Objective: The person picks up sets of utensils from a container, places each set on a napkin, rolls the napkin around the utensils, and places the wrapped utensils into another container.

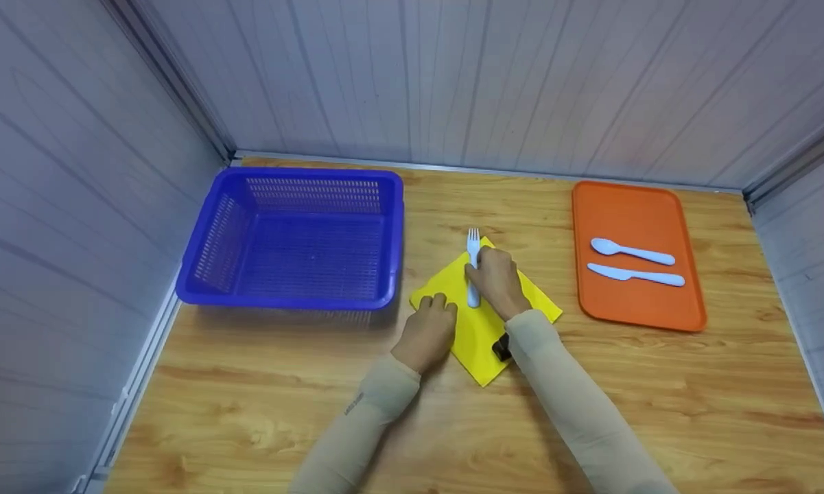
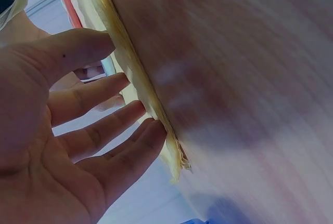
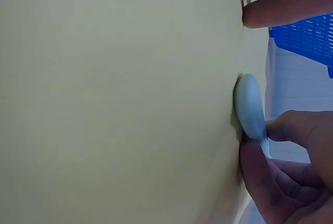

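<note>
A yellow napkin (image 1: 477, 350) lies folded on the wooden table, turned cornerwise. On it is a pale blue fork (image 1: 473, 299), tines toward the back wall and reaching past the napkin's far edge. My right hand (image 1: 499, 281) pinches the fork's handle between thumb and fingers; in the right wrist view the handle end (image 3: 250, 104) sticks out of the grip, close above the napkin. With its fingers spread, my left hand (image 1: 429, 333) touches the napkin's left edge. The left wrist view shows those fingertips (image 2: 156, 130) against the layered edge (image 2: 140, 83).
A blue plastic basket (image 1: 391, 274) with slotted walls stands at the back left. To the right lies an orange tray (image 1: 631, 302) bearing a pale blue spoon (image 1: 634, 252) and knife (image 1: 638, 276). Panelled walls (image 1: 439, 82) bound the table behind and at both sides.
</note>
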The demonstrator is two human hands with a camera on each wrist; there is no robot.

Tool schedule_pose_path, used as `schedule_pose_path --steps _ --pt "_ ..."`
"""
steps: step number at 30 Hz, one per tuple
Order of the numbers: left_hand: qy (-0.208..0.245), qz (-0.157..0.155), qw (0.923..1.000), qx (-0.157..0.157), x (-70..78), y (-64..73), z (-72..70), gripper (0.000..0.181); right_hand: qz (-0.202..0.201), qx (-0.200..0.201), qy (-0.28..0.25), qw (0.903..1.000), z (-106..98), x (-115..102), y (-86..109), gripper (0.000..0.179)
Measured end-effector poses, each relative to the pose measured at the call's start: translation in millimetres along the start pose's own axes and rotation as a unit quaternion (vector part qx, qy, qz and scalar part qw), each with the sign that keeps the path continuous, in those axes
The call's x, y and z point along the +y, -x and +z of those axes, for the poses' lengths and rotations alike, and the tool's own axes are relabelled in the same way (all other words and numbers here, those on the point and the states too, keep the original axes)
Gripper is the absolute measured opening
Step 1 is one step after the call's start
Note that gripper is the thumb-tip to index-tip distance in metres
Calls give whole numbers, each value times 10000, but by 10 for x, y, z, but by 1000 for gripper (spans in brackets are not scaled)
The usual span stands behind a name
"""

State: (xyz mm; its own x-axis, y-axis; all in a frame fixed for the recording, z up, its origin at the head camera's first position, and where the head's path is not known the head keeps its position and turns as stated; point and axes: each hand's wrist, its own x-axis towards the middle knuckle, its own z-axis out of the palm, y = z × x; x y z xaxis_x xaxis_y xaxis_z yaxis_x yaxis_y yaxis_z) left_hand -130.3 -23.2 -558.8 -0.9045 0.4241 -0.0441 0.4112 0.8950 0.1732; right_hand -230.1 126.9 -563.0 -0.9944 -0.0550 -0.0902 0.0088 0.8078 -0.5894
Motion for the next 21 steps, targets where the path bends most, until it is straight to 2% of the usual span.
schedule_pose_path --steps 5,21 --pt "48 -37 10000 -65 4 -6 4 19 79 -47 55 9999 5 -12 5 19" --pt "-41 -75 10000 48 4 20 4 20 210 -158 36 9996 -7 -30 22 20"
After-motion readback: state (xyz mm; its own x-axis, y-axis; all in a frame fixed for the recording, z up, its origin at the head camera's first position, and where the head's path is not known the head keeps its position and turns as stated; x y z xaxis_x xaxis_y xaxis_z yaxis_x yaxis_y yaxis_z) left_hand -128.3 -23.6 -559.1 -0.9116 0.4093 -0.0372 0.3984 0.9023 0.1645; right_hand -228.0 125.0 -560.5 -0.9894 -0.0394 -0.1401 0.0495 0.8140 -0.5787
